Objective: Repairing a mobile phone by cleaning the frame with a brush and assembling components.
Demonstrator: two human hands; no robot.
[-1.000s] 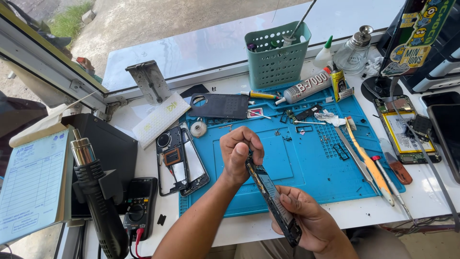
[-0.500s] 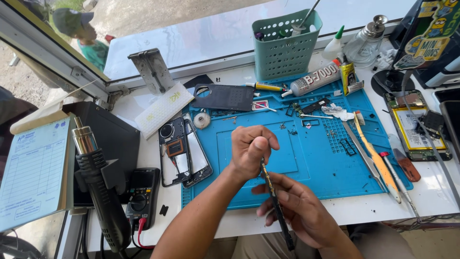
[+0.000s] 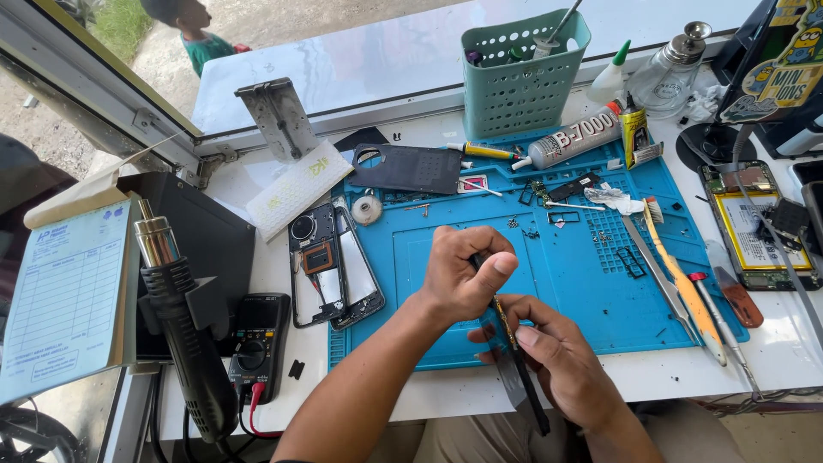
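My right hand [image 3: 555, 362] grips a thin dark phone part [image 3: 519, 370], held on edge above the front of the blue work mat [image 3: 591, 296]. My left hand [image 3: 465, 271] is closed on the upper end of that same part, thumb out to the right. A phone back frame [image 3: 330, 266] with its inside exposed lies on the mat's left edge, left of my hands. A dark cover plate [image 3: 407, 167] rests at the mat's far left corner.
A hot air gun [image 3: 184, 330] and a multimeter [image 3: 257, 343] stand at the left. At the back sit a green basket [image 3: 523, 73], a glue tube [image 3: 570, 141] and a glass bottle [image 3: 673, 73]. Tweezers, a brush [image 3: 686, 283] and an opened phone [image 3: 750, 223] lie at the right.
The view has shifted slightly. Both hands stay on the thin part; the left hand has turned so its thumb points right, and the part sits a little more upright.
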